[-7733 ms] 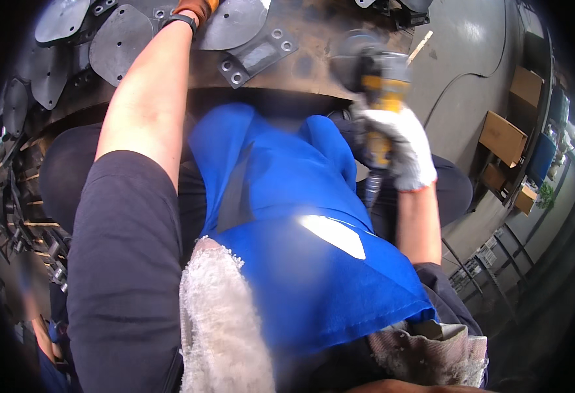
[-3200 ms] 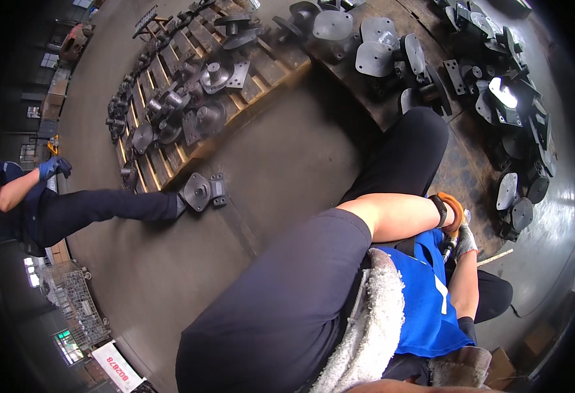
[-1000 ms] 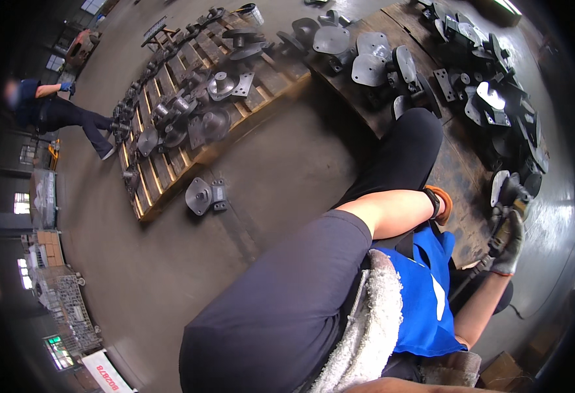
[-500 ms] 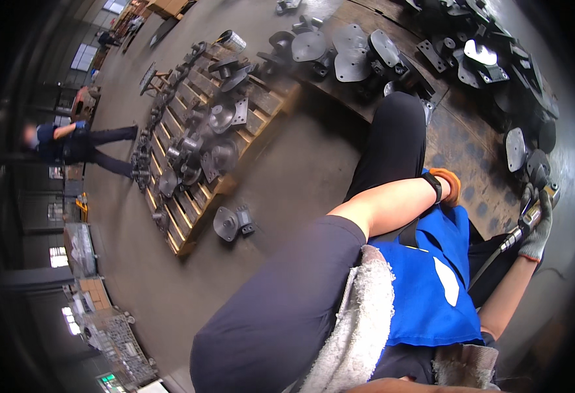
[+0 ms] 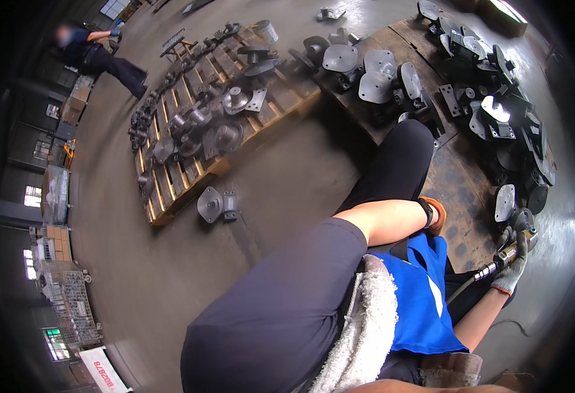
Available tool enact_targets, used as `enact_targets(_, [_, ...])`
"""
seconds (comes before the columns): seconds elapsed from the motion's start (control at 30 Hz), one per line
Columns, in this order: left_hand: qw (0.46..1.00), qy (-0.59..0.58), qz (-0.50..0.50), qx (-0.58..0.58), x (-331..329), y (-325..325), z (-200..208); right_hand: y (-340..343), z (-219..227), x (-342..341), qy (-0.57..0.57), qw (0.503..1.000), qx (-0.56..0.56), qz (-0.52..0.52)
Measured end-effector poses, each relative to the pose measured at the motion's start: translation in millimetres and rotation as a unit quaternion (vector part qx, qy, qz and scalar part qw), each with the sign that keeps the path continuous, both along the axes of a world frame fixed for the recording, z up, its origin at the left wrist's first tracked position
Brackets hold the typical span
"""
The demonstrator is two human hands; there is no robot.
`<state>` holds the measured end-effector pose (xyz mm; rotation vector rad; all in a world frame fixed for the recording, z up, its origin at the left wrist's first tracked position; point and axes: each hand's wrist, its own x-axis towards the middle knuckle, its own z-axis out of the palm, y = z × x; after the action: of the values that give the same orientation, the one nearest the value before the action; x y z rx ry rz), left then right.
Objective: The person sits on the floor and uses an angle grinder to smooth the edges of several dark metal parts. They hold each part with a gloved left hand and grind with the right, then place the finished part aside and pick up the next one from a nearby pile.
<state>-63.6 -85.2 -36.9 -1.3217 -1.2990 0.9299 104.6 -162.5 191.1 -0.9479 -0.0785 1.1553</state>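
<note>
Grey workshop floor (image 5: 281, 177) all round, wooden pallet (image 5: 277, 124) over to the left, loaded with dark flanged metal mounts (image 5: 237, 98). One loose mount (image 5: 211, 204) on the floor, apart from the rest, just off the pallet's near side. Co-worker (image 5: 107, 59) beyond the pallet's outer end, well away from both hands.

Low table (image 5: 461, 226) at right, heaped with flat-plated metal brackets (image 5: 497, 108), mostly along far and outer edges. Bare strip on the near side, probably for working room close to the body.

Right hand (image 5: 511, 268), pale-gloved, out past the table's near right corner. Grip closed round the body of a hose-fed air tool (image 5: 508, 253), nothing else visible in it. Held by the barrel, likely for control and to keep fingers back from the tool head (image 5: 529, 234). Hose (image 5: 467, 285) trailing rearward toward the blue apron (image 5: 412, 288), presumably clear of the front end. Rounded plate (image 5: 505, 202) right near the tool; contact or gap, can't tell.

Left hand (image 5: 439, 216), orange-gloved, at the table's near edge beside the apron. Fingers mostly hidden, so can't tell how far open that grip is, or what's in it, if anything. Maybe just resting there for balance.
</note>
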Motion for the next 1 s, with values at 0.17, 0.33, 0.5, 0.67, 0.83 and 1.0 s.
enact_targets(0.17, [0.990, 0.139, -0.018, -0.025, 11.9, -1.6, -21.0, -16.0, -7.2, 26.9, -0.005, 1.000, 0.006, 0.004])
enact_targets(0.33, [0.996, 0.065, 0.020, 0.056, 6.3, 15.6, -85.5, -9.6, -7.0, 4.1, -0.047, 0.998, 0.028, 0.008])
enact_targets(0.5, [0.991, -0.004, -0.029, 0.129, 8.8, -1.7, -30.0, -35.9, -1.2, 24.9, -0.002, 0.998, 0.060, -0.025])
enact_targets(0.67, [0.816, -0.374, -0.084, -0.433, -34.1, 34.6, 36.6, -55.6, 9.6, 25.4, -0.037, 0.995, 0.072, -0.064])
enact_targets(0.83, [0.717, -0.427, -0.027, -0.550, -39.9, 46.3, -11.5, -59.9, 1.9, 21.9, -0.017, 0.996, 0.071, -0.057])
enact_targets(1.0, [0.714, -0.398, -0.059, -0.573, -14.7, 31.3, -10.0, -72.9, 9.1, 22.6, -0.048, 0.992, 0.064, -0.099])
